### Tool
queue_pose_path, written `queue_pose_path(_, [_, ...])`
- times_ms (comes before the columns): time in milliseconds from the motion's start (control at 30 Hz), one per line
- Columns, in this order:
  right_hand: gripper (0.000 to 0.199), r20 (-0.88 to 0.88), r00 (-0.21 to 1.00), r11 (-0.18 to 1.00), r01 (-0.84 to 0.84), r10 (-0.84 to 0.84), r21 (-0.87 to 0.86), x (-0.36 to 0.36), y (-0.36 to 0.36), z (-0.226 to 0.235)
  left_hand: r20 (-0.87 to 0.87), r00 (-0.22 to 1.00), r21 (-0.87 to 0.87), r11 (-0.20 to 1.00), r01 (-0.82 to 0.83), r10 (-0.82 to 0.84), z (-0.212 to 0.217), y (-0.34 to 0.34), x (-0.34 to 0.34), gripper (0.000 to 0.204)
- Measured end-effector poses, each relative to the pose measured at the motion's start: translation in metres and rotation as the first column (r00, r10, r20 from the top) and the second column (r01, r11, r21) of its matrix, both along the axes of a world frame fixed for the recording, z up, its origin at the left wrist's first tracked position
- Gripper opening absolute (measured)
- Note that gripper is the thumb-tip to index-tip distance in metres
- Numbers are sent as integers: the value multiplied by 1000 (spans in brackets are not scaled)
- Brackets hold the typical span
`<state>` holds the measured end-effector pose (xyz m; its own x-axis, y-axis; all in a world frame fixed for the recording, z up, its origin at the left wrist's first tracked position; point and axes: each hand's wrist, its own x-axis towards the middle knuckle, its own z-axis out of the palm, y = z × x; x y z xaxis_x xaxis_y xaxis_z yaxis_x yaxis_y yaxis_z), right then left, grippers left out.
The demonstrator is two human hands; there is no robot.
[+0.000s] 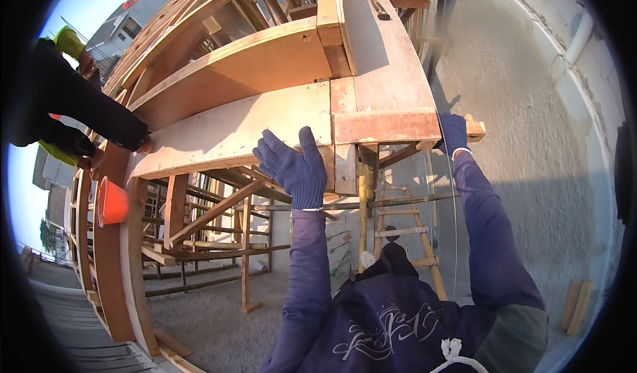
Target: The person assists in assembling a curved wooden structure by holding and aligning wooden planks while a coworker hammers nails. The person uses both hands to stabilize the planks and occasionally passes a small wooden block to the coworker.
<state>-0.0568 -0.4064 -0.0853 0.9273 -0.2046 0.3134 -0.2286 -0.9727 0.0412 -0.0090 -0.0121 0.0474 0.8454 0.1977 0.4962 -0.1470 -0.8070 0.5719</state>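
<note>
- Closest to us is our dark purple sweatshirt (398, 323), pale lettering across its chest and a white cord (451, 354) hanging from it.
- Our left hand (292, 167), in a blue knitted glove, is open, fingers spread and thumb raised, in front of the pale plank (265, 124); we cannot tell whether it touches.
- Our right hand (454, 133) is at the right end of the short reddish board (388, 126), beside a wooden stub (475, 130). Its fingers are partly hidden, so we cannot tell whether it grips.
- That reddish board lies ahead of us, between our hands, its long axis running left to right; our right hand is nearer.
- Behind it, a long board (391, 74) stretches away, carrying a hammer (380, 9).
- At left, a co-worker (79, 114) leans in, one hand at the pale plank's far end, above an orange bucket (113, 202).
- Below us stands a ladder (424, 247); rough grey concrete (517, 108) spreads to our right.
</note>
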Motion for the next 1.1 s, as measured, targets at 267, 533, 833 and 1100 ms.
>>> queue_pose_path(267, [58,-37,999,1000,-9,9,-4,5,-2,-5,-49,999,174,984,25,-17,-54,-2,6,96])
queue_pose_path(533, [44,-31,999,999,14,-13,36,1,0,-1,-188,980,214,970,112,-72,-33,-4,-4,98])
queue_pose_path(833, [45,-27,1000,1000,-5,6,7,0,3,8,-170,984,62,996,57,-46,-39,6,2,98])
queue_pose_path(1100, [37,12,1000,1000,-20,20,-13,-1,5,5,-652,747,-77,991,105,-130,-31,4,-2,100])
